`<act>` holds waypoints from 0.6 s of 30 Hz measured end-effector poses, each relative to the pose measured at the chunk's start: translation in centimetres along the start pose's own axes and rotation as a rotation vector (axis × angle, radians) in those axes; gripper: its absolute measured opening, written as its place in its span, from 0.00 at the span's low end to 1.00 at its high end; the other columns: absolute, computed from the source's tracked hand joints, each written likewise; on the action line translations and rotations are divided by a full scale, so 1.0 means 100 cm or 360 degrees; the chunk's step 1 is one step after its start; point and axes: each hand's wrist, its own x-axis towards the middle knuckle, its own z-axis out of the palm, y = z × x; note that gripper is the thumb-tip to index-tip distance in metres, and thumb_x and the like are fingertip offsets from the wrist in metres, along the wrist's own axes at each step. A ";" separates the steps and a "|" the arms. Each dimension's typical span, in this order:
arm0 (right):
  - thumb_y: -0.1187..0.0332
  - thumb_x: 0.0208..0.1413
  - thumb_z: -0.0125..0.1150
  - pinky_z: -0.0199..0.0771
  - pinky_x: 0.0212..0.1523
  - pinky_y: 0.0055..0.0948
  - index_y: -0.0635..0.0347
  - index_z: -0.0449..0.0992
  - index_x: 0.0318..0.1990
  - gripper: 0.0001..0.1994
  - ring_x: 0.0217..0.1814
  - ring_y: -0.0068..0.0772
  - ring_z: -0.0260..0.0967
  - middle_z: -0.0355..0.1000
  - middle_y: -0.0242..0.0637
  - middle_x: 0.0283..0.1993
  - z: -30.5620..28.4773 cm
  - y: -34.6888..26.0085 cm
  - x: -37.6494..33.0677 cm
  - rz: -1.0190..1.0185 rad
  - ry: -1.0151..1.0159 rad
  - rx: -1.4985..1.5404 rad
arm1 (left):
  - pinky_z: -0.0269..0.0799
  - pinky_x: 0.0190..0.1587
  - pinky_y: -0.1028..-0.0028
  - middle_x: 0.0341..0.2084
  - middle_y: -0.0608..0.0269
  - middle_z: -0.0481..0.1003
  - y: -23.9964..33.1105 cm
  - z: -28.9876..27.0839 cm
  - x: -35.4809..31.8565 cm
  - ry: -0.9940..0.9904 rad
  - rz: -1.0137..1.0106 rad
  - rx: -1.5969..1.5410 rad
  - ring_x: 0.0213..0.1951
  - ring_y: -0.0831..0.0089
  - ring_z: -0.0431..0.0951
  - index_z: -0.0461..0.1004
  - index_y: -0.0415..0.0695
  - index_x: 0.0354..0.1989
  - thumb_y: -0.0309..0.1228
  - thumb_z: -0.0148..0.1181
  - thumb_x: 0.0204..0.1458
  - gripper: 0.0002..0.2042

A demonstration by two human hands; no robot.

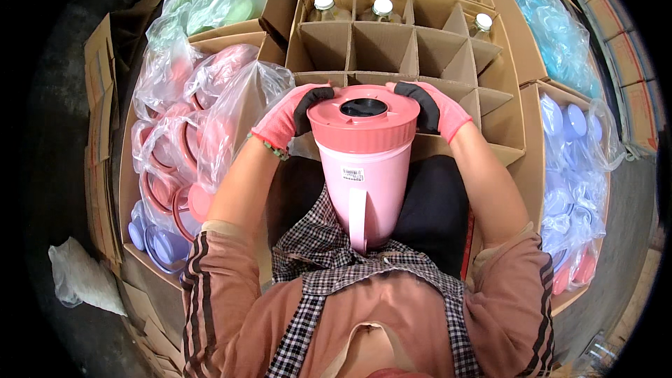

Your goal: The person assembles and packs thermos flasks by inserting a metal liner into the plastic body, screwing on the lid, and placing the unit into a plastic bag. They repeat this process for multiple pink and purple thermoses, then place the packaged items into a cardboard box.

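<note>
A pale pink plastic jug (380, 189) stands between my thighs, tilted toward me. Its handle (358, 220) faces my body, and a small white label (353, 173) sits above it. On top is a coral-pink lid (360, 138) with a round black centre (363, 107). My left hand (292, 113), in a pink and black glove, is closed round the lid's left rim. At the opposite rim my right hand (439, 108), gloved alike, grips the lid too. The fingertips are partly hidden behind the lid.
Ahead lies a divided cardboard box (381, 47) holding a few white-capped glass bottles (382, 8). Left, an open box has bagged pink parts (164, 192) and purple ones (170, 246). Bagged lavender parts (558, 189) fill a right-hand box. Green (245, 7) and blue (553, 24) bagged parts lie farther off.
</note>
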 end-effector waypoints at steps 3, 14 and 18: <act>0.61 0.54 0.49 0.65 0.34 0.20 0.65 0.71 0.39 0.15 0.34 0.20 0.64 0.69 0.30 0.35 -0.001 0.004 0.001 -0.0196 0.0018 -0.0246 | 0.67 0.36 0.79 0.32 0.63 0.72 -0.007 0.004 0.008 0.0205 -0.0398 -0.0485 0.32 0.80 0.70 0.70 0.33 0.37 0.29 0.50 0.48 0.12; 0.58 0.44 0.58 0.59 0.49 0.31 0.66 0.65 0.47 0.25 0.47 0.36 0.62 0.64 0.40 0.47 0.036 0.001 -0.069 -0.1543 0.0351 -0.1758 | 0.51 0.55 0.65 0.53 0.53 0.58 0.033 0.021 -0.049 0.0247 0.0808 0.0989 0.57 0.61 0.55 0.55 0.37 0.55 0.49 0.59 0.38 0.38; 0.56 0.37 0.61 0.63 0.44 0.37 0.64 0.66 0.41 0.25 0.41 0.45 0.62 0.64 0.41 0.40 0.047 0.013 -0.077 -0.1818 0.0044 -0.2474 | 0.55 0.53 0.60 0.45 0.48 0.64 0.022 0.029 -0.061 0.0043 0.0909 0.1390 0.51 0.51 0.61 0.61 0.35 0.47 0.41 0.69 0.28 0.36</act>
